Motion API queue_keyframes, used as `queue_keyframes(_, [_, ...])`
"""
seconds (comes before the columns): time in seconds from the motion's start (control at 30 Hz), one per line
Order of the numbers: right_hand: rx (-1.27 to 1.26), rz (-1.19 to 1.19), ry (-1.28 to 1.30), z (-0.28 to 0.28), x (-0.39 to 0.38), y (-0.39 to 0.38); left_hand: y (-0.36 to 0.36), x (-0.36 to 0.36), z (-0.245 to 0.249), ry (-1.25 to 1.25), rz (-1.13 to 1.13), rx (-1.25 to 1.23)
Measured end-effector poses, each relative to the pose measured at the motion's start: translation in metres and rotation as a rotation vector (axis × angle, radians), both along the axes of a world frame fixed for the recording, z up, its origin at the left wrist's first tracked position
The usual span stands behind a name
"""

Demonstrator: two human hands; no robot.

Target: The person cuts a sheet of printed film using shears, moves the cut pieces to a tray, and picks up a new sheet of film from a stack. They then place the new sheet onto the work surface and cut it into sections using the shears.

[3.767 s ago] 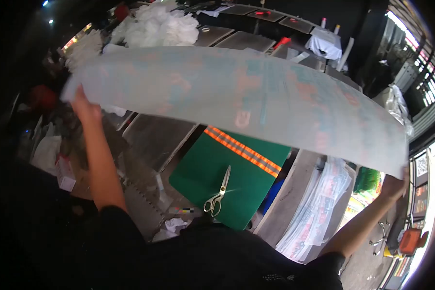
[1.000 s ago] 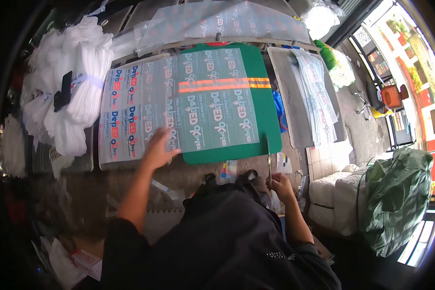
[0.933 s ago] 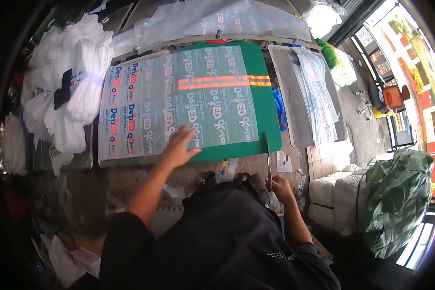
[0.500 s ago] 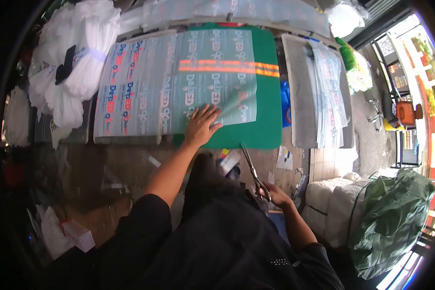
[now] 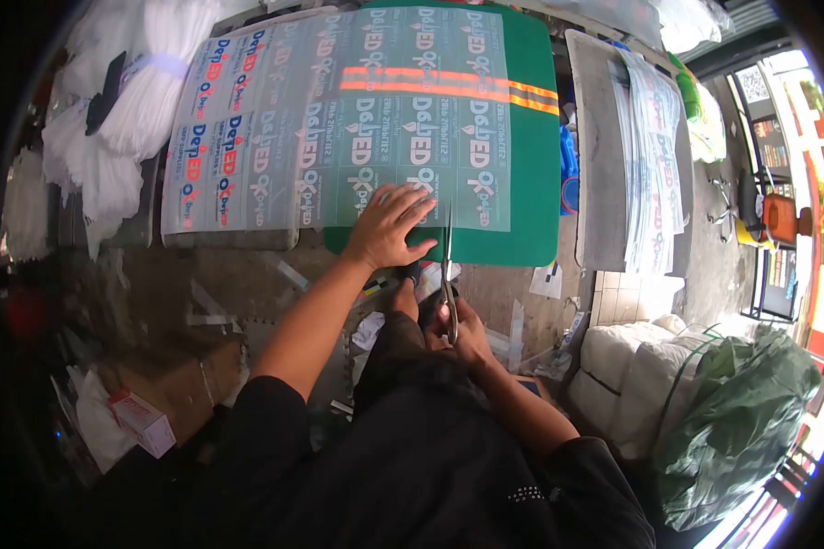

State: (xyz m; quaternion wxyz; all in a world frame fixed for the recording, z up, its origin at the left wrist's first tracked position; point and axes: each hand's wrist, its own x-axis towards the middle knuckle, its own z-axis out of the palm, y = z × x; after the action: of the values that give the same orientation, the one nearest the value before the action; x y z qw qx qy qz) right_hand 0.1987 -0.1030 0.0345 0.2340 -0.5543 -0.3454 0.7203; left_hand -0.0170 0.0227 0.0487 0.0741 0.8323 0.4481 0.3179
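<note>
A translucent printed plastic sheet [image 5: 275,156] with blue and red lettering lies over the green board [image 5: 533,183] and the grey one to its left. My left hand [image 5: 389,227] rests on the sheet's near edge, palm down with fingers stretched out. In my right hand [image 5: 467,331] is a pair of metal scissors [image 5: 447,274], pointing away from me. Their blades reach the sheet's near edge, just right of my left hand, and overlap the print there. An orange reflective strip [image 5: 533,98] crosses the green board and shows through the sheet.
On the grey board at right lies a stack of cut printed strips [image 5: 652,156]. White bundled material [image 5: 146,119] hangs at the left. White bales [image 5: 627,380] and a green sack [image 5: 742,430] sit on the floor at right; a cardboard box [image 5: 178,384] stands at lower left.
My right hand has brought the scissors left and forward to the sheet's near edge. The raised right part of the sheet now lies flat. My left hand stays on the sheet.
</note>
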Motion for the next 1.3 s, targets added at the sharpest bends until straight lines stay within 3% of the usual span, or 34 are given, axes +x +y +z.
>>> queue_keyframes(0.13, [-0.047, -0.090, 0.076, -0.002, -0.016, 0.004, 0.004, 0.009, -0.005, -0.021, 0.019, -0.002])
queue_keyframes(0.4, [0.031, -0.087, -0.144, 0.012, -0.026, 0.002, 0.007, 0.022, -0.020, -0.041, 0.030, 0.145])
queue_keyframes(0.6, [-0.001, -0.165, -0.103, 0.038, -0.030, 0.038, 0.006, 0.021, -0.019, -0.061, 0.005, 0.197])
queue_keyframes(0.97, [0.090, -0.070, -0.247, 0.046, -0.030, 0.062, 0.006, 0.017, -0.021, -0.106, -0.035, 0.155])
queue_keyframes(1.13, [0.034, -0.088, -0.230, 0.050, -0.030, 0.069, -0.019, 0.018, -0.003, 0.130, 0.002, -0.129])
queue_keyframes(1.3, [0.043, -0.092, -0.190, 0.053, -0.024, 0.072, -0.019, 0.020, -0.001, 0.320, -0.041, -0.189])
